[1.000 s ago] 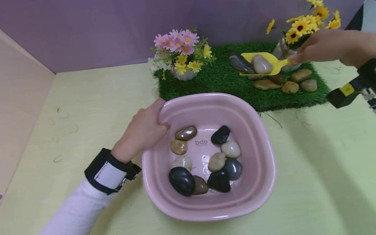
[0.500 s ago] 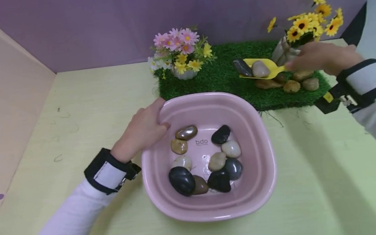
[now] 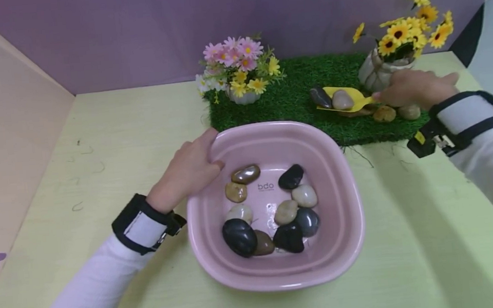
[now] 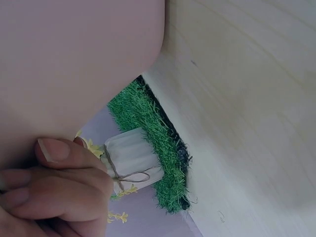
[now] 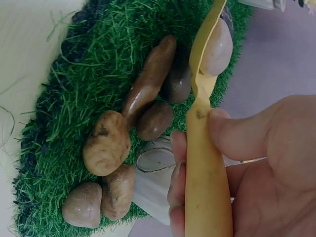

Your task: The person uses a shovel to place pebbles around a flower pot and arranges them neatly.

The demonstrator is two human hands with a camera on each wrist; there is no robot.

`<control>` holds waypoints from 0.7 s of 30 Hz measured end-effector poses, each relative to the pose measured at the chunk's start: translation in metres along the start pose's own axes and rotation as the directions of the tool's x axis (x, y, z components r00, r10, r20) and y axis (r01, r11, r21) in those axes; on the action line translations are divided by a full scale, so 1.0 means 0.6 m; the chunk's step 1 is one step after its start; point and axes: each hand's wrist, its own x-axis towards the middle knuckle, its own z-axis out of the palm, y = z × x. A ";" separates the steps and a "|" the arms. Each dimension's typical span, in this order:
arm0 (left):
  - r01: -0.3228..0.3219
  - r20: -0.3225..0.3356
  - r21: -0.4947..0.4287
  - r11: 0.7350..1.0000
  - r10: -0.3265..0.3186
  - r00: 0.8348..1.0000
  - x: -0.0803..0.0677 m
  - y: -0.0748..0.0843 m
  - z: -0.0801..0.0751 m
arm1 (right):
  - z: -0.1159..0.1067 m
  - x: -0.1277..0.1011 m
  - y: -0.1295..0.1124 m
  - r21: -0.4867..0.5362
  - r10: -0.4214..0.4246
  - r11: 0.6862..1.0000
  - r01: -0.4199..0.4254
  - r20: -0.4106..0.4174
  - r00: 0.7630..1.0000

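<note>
A pink basin (image 3: 346,184) sits on the pale yellow table and holds several pebbles (image 3: 273,210), black, tan and grey. My left hand (image 3: 188,171) grips its near-left rim, thumb over the edge; the left wrist view shows the fingers (image 4: 54,192) against the basin's outer wall (image 4: 74,59). My right hand (image 3: 412,89) holds the handle of a yellow scoop (image 3: 347,98) low over the grass mat (image 3: 294,98). The scoop carries two pebbles (image 3: 342,99), a pale one and a dark one. In the right wrist view the scoop handle (image 5: 205,187) sits between thumb and fingers, above brown pebbles (image 5: 133,128) on the grass.
A pot of pink and yellow flowers (image 3: 237,71) stands at the mat's left end. A pot of sunflowers (image 3: 399,42) stands at its right end, just behind my right hand. Loose brown pebbles (image 3: 394,111) lie on the mat. Purple and beige walls enclose the table.
My right hand has lowered the loaded scoop toward the mat and drawn slightly nearer. The left hand stays on the basin rim.
</note>
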 end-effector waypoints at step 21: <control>0.010 -0.002 0.008 1.000 -0.010 1.000 -0.002 0.003 -0.001 | 0.016 0.000 -0.035 -0.069 0.079 0.994 -0.087 -0.116 0.990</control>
